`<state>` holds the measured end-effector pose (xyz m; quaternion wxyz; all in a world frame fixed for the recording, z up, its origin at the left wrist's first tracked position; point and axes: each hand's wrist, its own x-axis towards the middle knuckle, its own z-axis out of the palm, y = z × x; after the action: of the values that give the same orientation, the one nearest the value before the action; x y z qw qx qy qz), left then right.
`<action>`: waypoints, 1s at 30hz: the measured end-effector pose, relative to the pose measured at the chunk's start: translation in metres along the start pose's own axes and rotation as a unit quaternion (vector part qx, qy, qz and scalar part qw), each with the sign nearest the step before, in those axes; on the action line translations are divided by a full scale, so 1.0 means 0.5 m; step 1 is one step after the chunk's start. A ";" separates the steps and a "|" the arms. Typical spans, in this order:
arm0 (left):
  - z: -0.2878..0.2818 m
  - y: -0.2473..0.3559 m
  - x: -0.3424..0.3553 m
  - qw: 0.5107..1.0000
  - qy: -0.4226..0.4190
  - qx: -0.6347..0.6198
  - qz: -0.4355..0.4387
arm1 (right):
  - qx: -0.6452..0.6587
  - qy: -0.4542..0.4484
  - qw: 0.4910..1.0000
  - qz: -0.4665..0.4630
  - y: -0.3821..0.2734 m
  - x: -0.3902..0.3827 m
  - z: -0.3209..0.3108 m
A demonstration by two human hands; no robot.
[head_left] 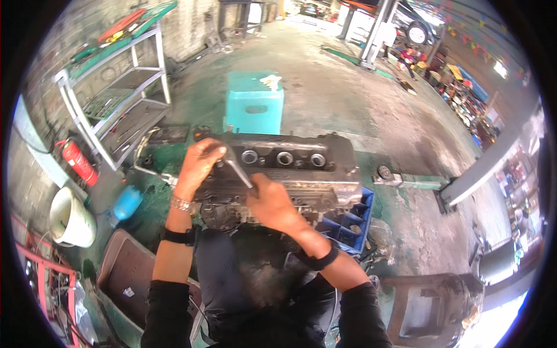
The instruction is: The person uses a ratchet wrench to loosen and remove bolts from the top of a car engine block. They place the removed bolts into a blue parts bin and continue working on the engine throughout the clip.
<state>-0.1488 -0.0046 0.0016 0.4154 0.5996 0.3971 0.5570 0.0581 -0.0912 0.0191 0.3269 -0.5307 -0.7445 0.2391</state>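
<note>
In front of me lies an engine head with a dark, grimy valve cover [296,177], its round plug holes facing up. My right hand [271,203] is closed around the handle of a silver metal wrench [237,167], which slants across the cover's left part. At the wrench's far end, my left hand [200,165] has its fingers curled, with the thumb against the tool's head. What the head sits on is hidden by that hand.
A turquoise stool [255,104] stands behind the engine, and a blue divided crate [351,226] is at its right. To the left are a metal shelf cart [125,87], a red fire extinguisher [79,162], a white bucket [72,220] and a brown tray [125,272]. A lift post [493,156] rises at right.
</note>
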 end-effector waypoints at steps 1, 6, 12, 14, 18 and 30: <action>0.000 0.001 -0.001 0.998 0.003 0.050 0.026 | 0.020 -0.006 1.000 -0.004 0.004 0.002 -0.006; 0.003 0.004 -0.008 0.999 0.029 0.019 0.013 | 0.040 -0.010 0.999 -0.020 0.005 0.008 -0.014; 0.004 -0.002 -0.002 1.000 0.029 0.004 -0.007 | -0.019 -0.023 1.000 -0.005 -0.026 0.017 -0.048; 0.008 -0.004 -0.003 0.997 0.054 -0.040 0.025 | 0.061 -0.005 0.998 -0.021 -0.039 0.010 -0.064; 0.005 -0.005 -0.006 0.997 0.052 -0.056 0.012 | 0.106 0.050 0.987 -0.107 -0.043 0.021 -0.114; 0.005 0.017 -0.013 0.999 0.034 0.010 0.020 | -0.140 -0.108 0.976 -0.131 0.043 0.123 -0.167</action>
<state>-0.1466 -0.0138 0.0074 0.3847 0.5920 0.4047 0.5812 0.1201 -0.0253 0.0743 0.1956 -0.4406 -0.8644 0.1432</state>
